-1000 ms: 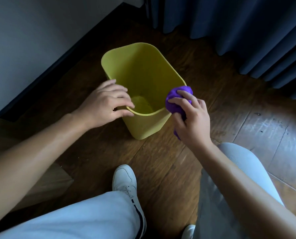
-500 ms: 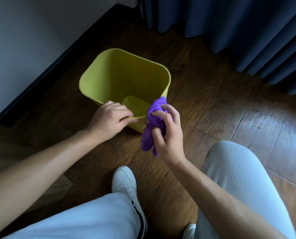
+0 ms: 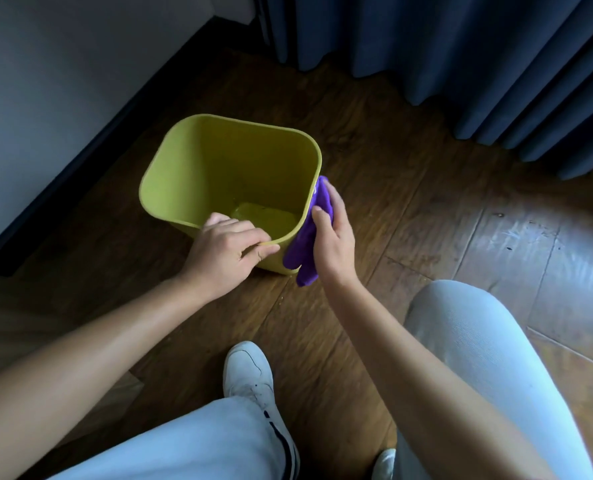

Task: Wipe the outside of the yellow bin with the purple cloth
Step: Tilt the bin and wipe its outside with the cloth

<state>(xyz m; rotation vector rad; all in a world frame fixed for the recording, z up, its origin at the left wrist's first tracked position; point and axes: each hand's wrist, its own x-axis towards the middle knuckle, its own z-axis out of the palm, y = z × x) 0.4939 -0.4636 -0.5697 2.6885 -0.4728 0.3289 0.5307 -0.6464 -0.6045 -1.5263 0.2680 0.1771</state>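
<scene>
The yellow bin stands open-topped on the wooden floor. My left hand grips its near rim, fingers curled over the edge and thumb outside. My right hand presses the purple cloth against the bin's right outer wall, fingers laid along the cloth and thumb on its near side. The cloth's lower end hangs down past the bin's near right corner. The outer wall under the cloth is hidden.
A white wall with dark skirting runs along the left. Blue curtains hang behind and to the right. My white shoe and knees in light trousers are close below the bin.
The bin has been turned on the floor under my left hand. My right hand moved the cloth from the near rim corner round to the right outer wall.
</scene>
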